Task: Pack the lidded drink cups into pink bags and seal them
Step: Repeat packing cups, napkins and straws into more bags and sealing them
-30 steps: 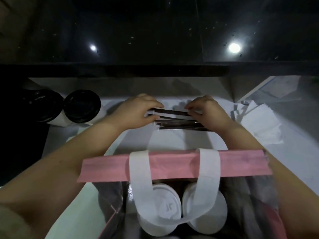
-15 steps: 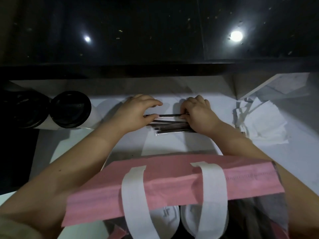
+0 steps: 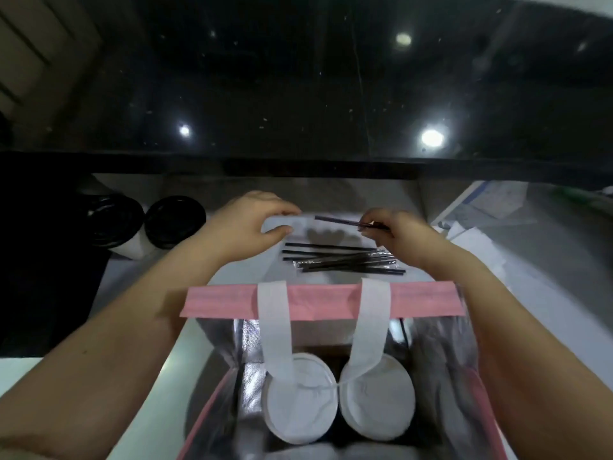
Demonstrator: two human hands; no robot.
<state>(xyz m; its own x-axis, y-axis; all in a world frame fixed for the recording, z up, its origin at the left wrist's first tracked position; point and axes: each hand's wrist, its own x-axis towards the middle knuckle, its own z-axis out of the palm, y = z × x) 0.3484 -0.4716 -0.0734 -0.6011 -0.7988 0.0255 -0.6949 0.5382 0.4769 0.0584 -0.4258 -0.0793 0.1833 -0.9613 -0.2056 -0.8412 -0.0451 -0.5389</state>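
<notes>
Pinching right hand (image 3: 398, 231): one thin black straw (image 3: 341, 221), raised beyond foil-lined pink bag (image 3: 219, 300), probably for packing.
Left hand (image 3: 243, 227): loosely curved, empty.

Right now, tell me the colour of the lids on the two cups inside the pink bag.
White lids; the head view shows them best.

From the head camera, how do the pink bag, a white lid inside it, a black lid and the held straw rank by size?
1. pink bag
2-3. white lid and black lid: unsure, the white is nearer
4. held straw
</notes>
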